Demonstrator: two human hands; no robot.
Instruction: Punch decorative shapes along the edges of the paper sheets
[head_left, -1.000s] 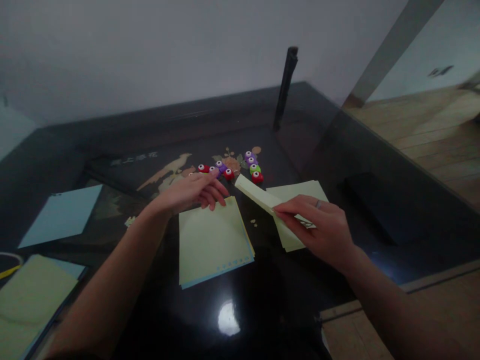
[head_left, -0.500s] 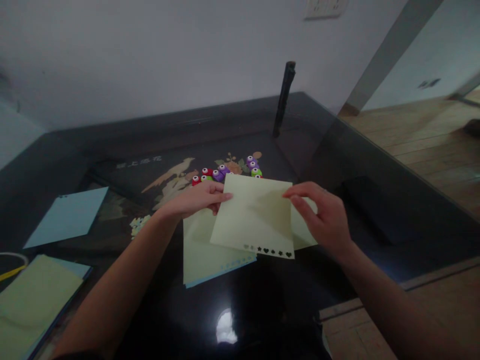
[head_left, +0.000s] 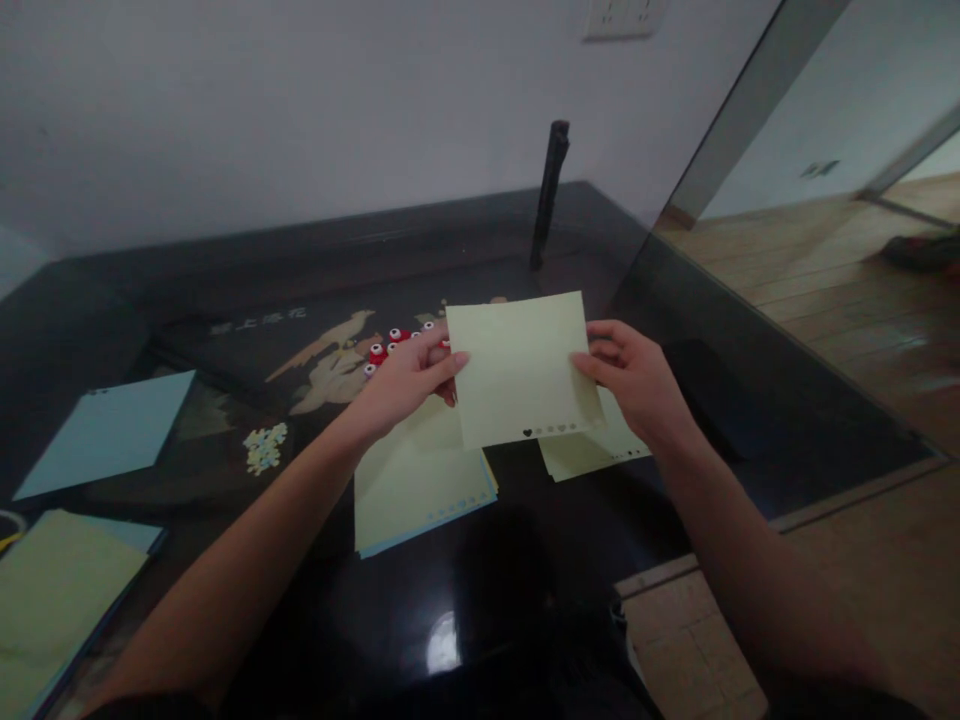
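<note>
a glossy black table [head_left: 225, 290] carried a bird inlay [head_left: 330, 350]. a blue sheet [head_left: 105, 430] lay at the left, near a pile of paper bits [head_left: 265, 447]. small red punches [head_left: 386, 345] sat in a cluster beyond. a dark post [head_left: 547, 195] stood upright by the wall.

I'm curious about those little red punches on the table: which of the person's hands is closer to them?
The left. The left hand grips the held yellow sheet right beside the red punches. The right hand holds the sheet's opposite edge, farther away.
</note>
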